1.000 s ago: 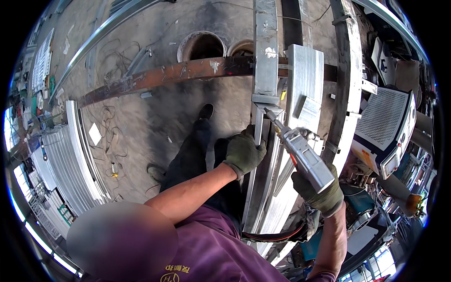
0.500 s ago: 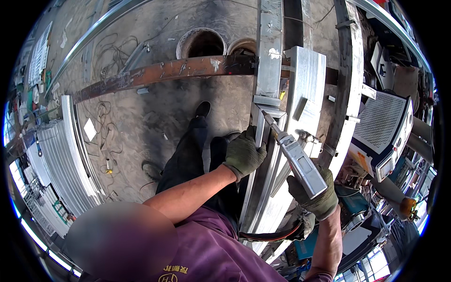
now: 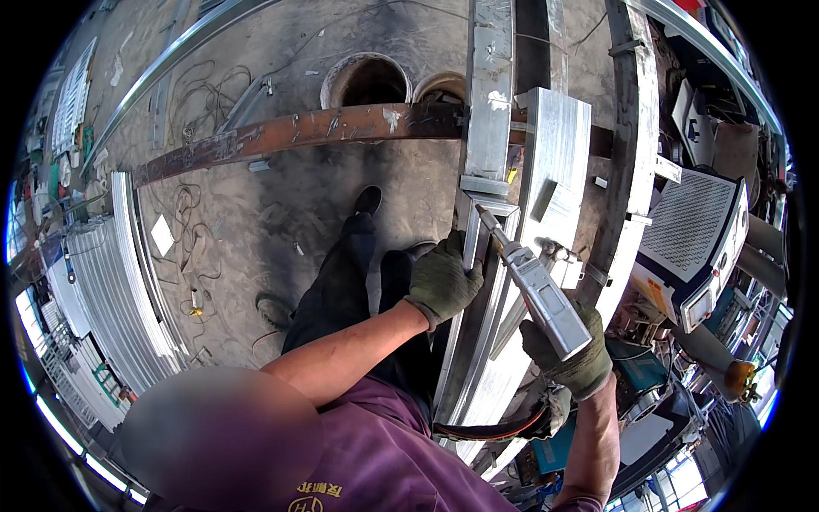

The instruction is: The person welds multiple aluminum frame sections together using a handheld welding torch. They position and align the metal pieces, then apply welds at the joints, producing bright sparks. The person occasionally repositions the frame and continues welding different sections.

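Observation:
A silver, box-bodied handheld welding gun (image 3: 546,299) is in my right hand (image 3: 572,354), which wears a dark green glove. Its thin nozzle points up and left, with the tip at or just above the mitred corner of a metal frame (image 3: 471,235); I cannot tell whether they touch. My left hand (image 3: 445,282), gloved the same way, grips the left side bar of that frame just below the corner. A dark cable with an orange line (image 3: 495,429) runs beneath my right forearm.
A thick rectangular aluminium tube (image 3: 559,128) lies right of the frame. A rusty beam (image 3: 299,128) crosses beyond, near two round buckets (image 3: 367,77). Long metal profiles (image 3: 128,273) are stacked at left. A white-and-blue machine (image 3: 691,230) stands at right. Loose cables (image 3: 192,222) lie on the floor.
The welding gun and my right hand have shifted very slightly left. My left hand stays where it was on the frame.

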`<control>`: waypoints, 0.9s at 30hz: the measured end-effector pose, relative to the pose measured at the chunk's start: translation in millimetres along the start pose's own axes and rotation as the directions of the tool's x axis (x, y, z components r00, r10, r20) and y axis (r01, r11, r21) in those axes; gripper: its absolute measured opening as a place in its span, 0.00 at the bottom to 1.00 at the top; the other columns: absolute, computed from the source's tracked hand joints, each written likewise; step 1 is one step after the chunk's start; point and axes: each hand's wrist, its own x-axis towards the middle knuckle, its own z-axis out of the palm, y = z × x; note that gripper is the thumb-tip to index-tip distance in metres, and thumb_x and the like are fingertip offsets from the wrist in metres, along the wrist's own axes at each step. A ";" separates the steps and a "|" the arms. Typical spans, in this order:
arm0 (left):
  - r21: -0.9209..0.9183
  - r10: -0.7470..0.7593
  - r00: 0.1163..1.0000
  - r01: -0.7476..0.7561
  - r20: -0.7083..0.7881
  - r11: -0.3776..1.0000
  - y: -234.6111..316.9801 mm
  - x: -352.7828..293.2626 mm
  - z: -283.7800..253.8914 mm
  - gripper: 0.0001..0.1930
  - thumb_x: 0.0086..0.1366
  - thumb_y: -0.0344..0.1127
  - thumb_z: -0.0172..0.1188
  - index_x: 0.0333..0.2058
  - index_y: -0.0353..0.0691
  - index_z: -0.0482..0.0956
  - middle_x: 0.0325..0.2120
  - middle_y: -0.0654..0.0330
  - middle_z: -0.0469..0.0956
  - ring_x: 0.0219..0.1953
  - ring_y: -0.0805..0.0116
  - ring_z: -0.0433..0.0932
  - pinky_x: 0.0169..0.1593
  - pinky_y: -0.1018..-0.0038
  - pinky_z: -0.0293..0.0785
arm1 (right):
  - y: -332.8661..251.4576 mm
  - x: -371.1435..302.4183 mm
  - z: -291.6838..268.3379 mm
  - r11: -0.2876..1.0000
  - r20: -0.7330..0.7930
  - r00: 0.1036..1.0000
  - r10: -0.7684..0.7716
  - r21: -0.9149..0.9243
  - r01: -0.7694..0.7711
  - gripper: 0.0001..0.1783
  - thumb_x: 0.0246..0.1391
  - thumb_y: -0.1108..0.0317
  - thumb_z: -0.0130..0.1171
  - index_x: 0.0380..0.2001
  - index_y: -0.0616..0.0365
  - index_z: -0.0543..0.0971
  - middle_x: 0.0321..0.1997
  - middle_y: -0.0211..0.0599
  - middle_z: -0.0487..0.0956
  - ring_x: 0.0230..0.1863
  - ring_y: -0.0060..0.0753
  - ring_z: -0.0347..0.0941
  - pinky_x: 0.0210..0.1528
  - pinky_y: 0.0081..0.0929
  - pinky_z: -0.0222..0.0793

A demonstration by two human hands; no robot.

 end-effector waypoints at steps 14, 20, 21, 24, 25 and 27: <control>0.026 0.012 1.000 -0.012 0.016 1.000 -1.3 0.2 1.4 0.32 0.71 0.55 0.62 0.59 0.30 0.74 0.44 0.43 0.84 0.44 0.47 0.87 0.49 0.54 0.86 | -4.1 1.7 -2.4 0.985 0.048 0.990 0.133 0.105 -0.137 0.14 0.52 0.65 0.75 0.41 0.56 0.85 0.35 0.40 0.84 0.31 0.47 0.84 0.32 0.42 0.80; -0.022 0.047 0.998 -0.048 -0.052 0.999 -4.7 0.2 6.7 0.30 0.71 0.55 0.61 0.58 0.32 0.75 0.45 0.41 0.85 0.42 0.39 0.87 0.47 0.47 0.85 | -4.3 3.6 -0.8 0.986 0.019 0.993 0.115 0.116 -0.117 0.13 0.52 0.66 0.75 0.40 0.56 0.86 0.34 0.41 0.83 0.30 0.47 0.84 0.31 0.41 0.80; -0.021 0.052 0.998 -0.053 -0.047 0.998 -4.7 0.3 6.2 0.31 0.71 0.55 0.61 0.59 0.31 0.75 0.46 0.40 0.85 0.43 0.39 0.87 0.48 0.47 0.85 | -3.9 3.6 -0.7 0.989 0.014 0.995 0.101 0.106 -0.102 0.13 0.52 0.66 0.75 0.40 0.56 0.86 0.34 0.41 0.84 0.30 0.47 0.84 0.31 0.41 0.80; -0.003 0.040 0.999 -0.040 -0.017 0.999 -4.2 -0.3 4.6 0.37 0.72 0.56 0.60 0.64 0.27 0.73 0.50 0.38 0.84 0.47 0.40 0.88 0.52 0.49 0.85 | -6.5 0.5 -1.0 0.952 0.040 0.977 0.212 0.217 -0.215 0.14 0.52 0.66 0.75 0.41 0.56 0.86 0.36 0.41 0.84 0.31 0.47 0.85 0.32 0.41 0.80; -0.002 0.036 0.999 -0.036 -0.007 0.999 -3.8 -0.3 3.9 0.38 0.71 0.56 0.60 0.66 0.26 0.72 0.51 0.37 0.84 0.48 0.40 0.87 0.54 0.49 0.85 | -5.3 -0.7 -0.5 0.957 0.042 0.978 0.202 0.205 -0.206 0.14 0.52 0.66 0.75 0.42 0.57 0.86 0.36 0.41 0.84 0.31 0.47 0.85 0.32 0.41 0.80; 0.002 0.029 1.000 -0.029 0.010 1.000 -3.7 0.0 3.4 0.41 0.71 0.56 0.60 0.69 0.24 0.70 0.53 0.36 0.84 0.51 0.40 0.87 0.56 0.51 0.84 | -1.6 -2.7 0.9 0.966 0.047 0.982 0.182 0.180 -0.187 0.15 0.52 0.66 0.76 0.43 0.57 0.86 0.36 0.41 0.85 0.31 0.47 0.85 0.32 0.41 0.80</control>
